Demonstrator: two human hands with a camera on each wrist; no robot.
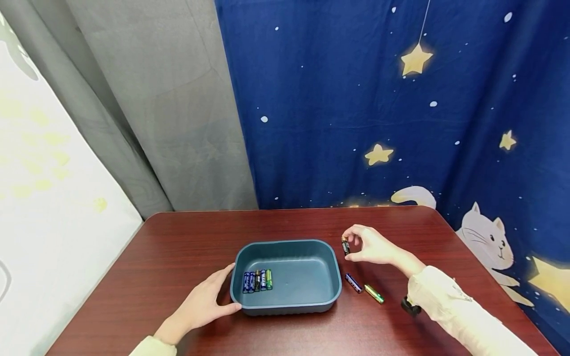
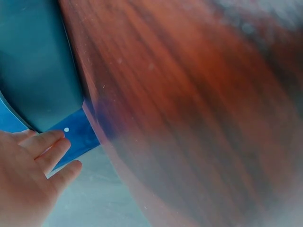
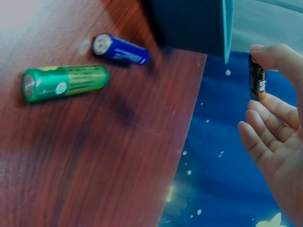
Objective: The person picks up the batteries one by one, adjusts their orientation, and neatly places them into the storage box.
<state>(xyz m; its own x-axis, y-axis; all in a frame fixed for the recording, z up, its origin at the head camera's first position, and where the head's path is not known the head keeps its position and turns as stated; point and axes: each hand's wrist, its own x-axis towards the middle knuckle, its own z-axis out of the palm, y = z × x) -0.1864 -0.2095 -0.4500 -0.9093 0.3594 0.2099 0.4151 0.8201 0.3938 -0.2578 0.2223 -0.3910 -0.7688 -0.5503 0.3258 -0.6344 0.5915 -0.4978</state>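
A blue-grey plastic bin [image 1: 294, 296] stands on the table, with a row of several batteries [image 1: 257, 281] side by side at the left of its floor. My left hand [image 1: 202, 299] touches the bin's left end, thumb and fingers spread apart at the rim; in the left wrist view the fingers [image 2: 52, 146] look fairly straight. To the right of the bin, my right hand [image 1: 371, 245] pinches a black battery [image 3: 257, 78] by its two ends between thumb and finger, above the table. Below it on the table lie a blue battery [image 1: 354, 283] and a green battery [image 1: 374, 293].
The dark red wooden table [image 1: 187, 247] reaches back to a grey curtain [image 1: 178, 123] and a blue curtain [image 1: 320, 123] with stars. A white patterned cloth [image 1: 53, 198] hangs at the left. A dark band [image 1: 410, 306] shows at the right wrist.
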